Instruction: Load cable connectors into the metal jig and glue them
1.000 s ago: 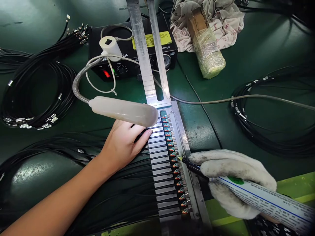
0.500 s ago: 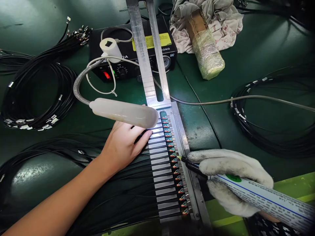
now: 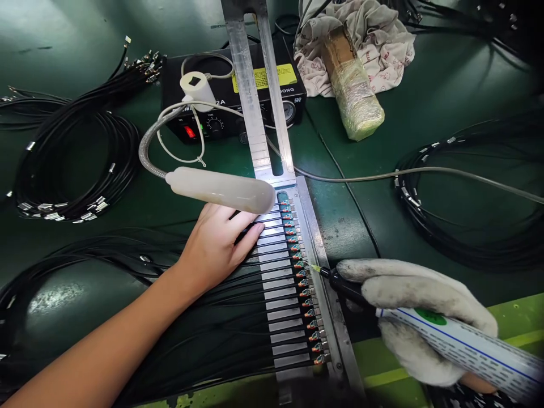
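My bare left hand (image 3: 216, 245) lies flat, fingers stretched out, on several black cables (image 3: 238, 294) laid side by side across a metal fixture (image 3: 280, 283). The cable ends (image 3: 302, 273) show small coloured wires in a row along the fixture's right rail. My right hand (image 3: 419, 309), in a dirty white glove, is closed round a dispensing syringe (image 3: 463, 348) with a black nozzle. Its needle tip (image 3: 313, 267) touches one cable end about midway down the row.
A gooseneck lamp (image 3: 221, 190) hangs over the fixture's top. Behind it stands a black controller box (image 3: 263, 85) with a red switch. Coils of black cable lie at left (image 3: 63, 164) and right (image 3: 463, 198). A wrapped bundle (image 3: 355, 96) rests on a cloth at the back.
The syringe tip has moved up the row by about one cable end. My left hand stays pressed on the cables. The view has shifted slightly.
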The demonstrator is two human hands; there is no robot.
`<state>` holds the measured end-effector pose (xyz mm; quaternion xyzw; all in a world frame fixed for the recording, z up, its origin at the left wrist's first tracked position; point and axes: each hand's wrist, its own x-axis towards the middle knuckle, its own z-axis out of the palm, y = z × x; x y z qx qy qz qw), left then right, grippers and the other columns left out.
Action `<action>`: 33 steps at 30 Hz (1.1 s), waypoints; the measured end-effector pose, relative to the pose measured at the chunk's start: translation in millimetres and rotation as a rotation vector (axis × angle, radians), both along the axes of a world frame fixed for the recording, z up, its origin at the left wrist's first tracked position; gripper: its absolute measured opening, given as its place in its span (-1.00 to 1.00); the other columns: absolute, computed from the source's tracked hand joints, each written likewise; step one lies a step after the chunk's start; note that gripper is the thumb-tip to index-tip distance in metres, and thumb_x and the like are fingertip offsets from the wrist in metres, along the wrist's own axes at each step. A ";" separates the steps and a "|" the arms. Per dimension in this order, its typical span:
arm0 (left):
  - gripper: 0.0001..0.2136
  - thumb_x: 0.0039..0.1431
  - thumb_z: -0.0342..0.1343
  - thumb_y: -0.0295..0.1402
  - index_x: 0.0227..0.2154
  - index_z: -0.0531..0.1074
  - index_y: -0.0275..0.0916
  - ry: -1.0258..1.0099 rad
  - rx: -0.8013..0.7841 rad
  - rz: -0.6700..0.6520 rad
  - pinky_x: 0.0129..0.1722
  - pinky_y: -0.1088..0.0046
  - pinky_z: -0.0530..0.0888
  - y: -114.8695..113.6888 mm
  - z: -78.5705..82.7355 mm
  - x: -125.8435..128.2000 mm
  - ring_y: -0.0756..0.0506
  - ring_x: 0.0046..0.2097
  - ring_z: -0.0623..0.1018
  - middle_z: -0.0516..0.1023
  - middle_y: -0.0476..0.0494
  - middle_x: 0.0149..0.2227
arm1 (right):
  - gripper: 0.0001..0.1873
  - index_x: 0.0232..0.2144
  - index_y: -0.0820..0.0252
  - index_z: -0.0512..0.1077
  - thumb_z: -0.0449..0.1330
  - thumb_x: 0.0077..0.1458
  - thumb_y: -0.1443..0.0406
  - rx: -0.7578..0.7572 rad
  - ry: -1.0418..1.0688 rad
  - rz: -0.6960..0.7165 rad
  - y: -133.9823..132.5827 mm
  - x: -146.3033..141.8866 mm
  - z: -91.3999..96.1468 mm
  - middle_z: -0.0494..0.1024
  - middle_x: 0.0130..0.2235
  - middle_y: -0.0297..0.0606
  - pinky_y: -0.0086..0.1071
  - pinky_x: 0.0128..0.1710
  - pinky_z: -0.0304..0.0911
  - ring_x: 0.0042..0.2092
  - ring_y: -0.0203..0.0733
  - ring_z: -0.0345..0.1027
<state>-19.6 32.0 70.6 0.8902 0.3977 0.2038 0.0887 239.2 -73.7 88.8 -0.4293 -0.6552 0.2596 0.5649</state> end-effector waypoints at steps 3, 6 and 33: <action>-0.75 0.31 0.04 -0.36 -0.06 0.50 -0.37 0.005 0.012 -0.002 -0.02 0.16 0.48 0.2 0.1 0.5 -0.29 0.05 0.53 0.37 -0.44 0.20 | -0.65 -0.16 0.26 0.53 0.27 -0.07 0.48 -0.016 -0.056 0.088 -3.7 0.8 2.1 0.64 -0.14 -0.12 -0.24 -0.30 0.59 -0.19 -0.03 0.58; -0.74 0.31 0.03 -0.36 -0.05 0.50 -0.37 0.010 0.014 0.003 -0.01 0.13 0.47 -0.1 0.3 0.5 -0.30 0.06 0.52 0.37 -0.44 0.20 | -0.64 -0.15 0.32 0.52 0.27 -0.08 0.50 0.014 -0.111 0.151 -1.8 2.2 3.3 0.65 -0.16 -0.09 -0.26 -0.28 0.58 -0.18 -0.03 0.58; -0.75 0.30 0.06 -0.39 -0.05 0.49 -0.40 -0.010 0.023 -0.012 0.08 0.07 0.44 0.4 1.6 0.9 -0.31 0.12 0.48 0.38 -0.47 0.19 | -0.69 -0.22 0.25 0.53 0.31 -0.11 0.44 -0.036 -0.132 0.115 -2.8 3.0 -0.3 0.66 -0.17 -0.21 -0.29 -0.26 0.59 -0.20 -0.09 0.59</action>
